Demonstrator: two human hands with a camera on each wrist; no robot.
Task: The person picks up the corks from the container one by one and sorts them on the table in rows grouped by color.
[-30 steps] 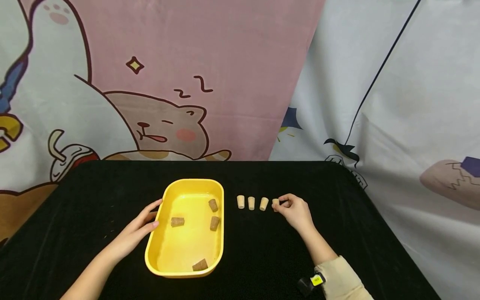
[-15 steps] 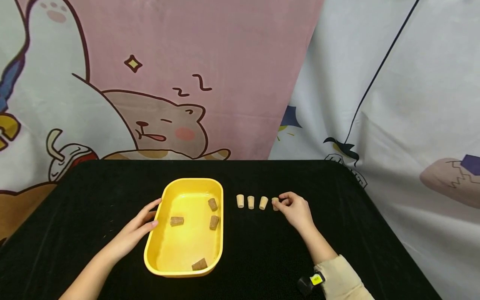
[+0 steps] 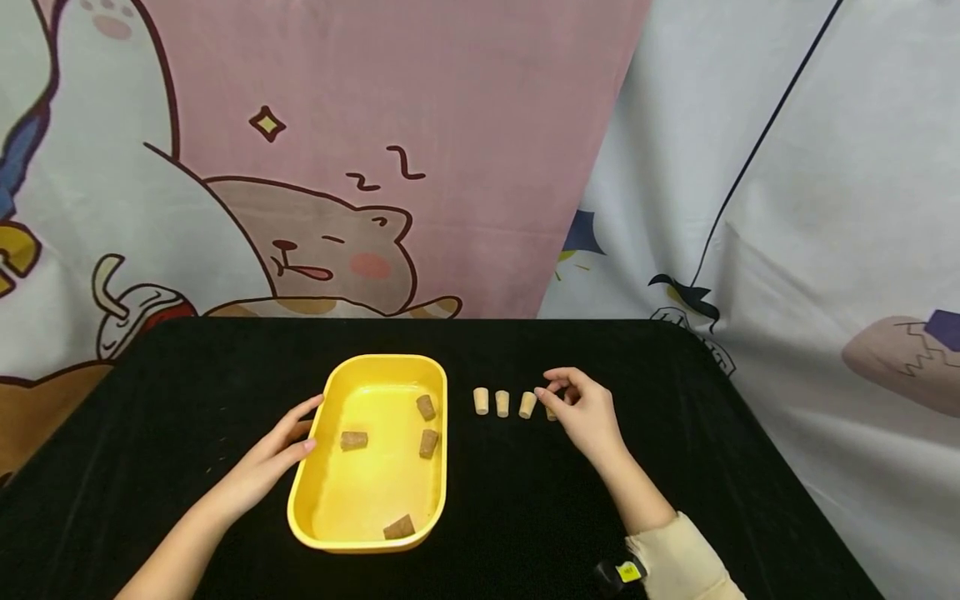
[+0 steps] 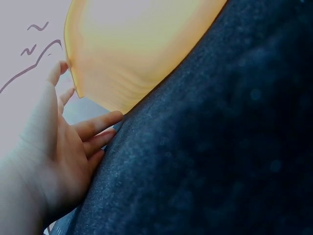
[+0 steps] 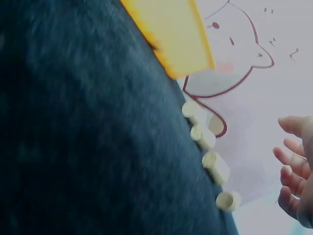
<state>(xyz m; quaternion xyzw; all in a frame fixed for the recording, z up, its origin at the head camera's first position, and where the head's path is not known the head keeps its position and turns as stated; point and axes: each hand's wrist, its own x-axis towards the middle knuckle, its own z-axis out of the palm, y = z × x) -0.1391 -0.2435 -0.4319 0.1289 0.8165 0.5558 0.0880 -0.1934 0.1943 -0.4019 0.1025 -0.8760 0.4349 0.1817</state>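
Observation:
My right hand [image 3: 588, 417] hovers just over the end of a row of pale cork stoppers, its fingers loosely bent. Partly hidden under it in the head view is the rightmost pale cork [image 5: 228, 201]; the right wrist view has the fingers apart from it. To its left, in line, are more pale corks: one [image 3: 527, 405], one [image 3: 502, 403] and one [image 3: 481, 401]. My left hand [image 3: 262, 471] rests its fingertips against the left side of a yellow tray [image 3: 375, 487]. Several darker brown corks lie inside, one [image 3: 354, 440] left of the others.
Black cloth [image 3: 510, 508] covers the table. Behind it hangs a printed curtain [image 3: 487, 167] with a sleeping cartoon animal. A dark device with a yellow label [image 3: 628, 572] is at my right sleeve [image 3: 686, 554].
My right thumb and fingers have let go of the rightmost pale cork, and that hand has risen slightly up and left. The left hand and the tray stay in place.

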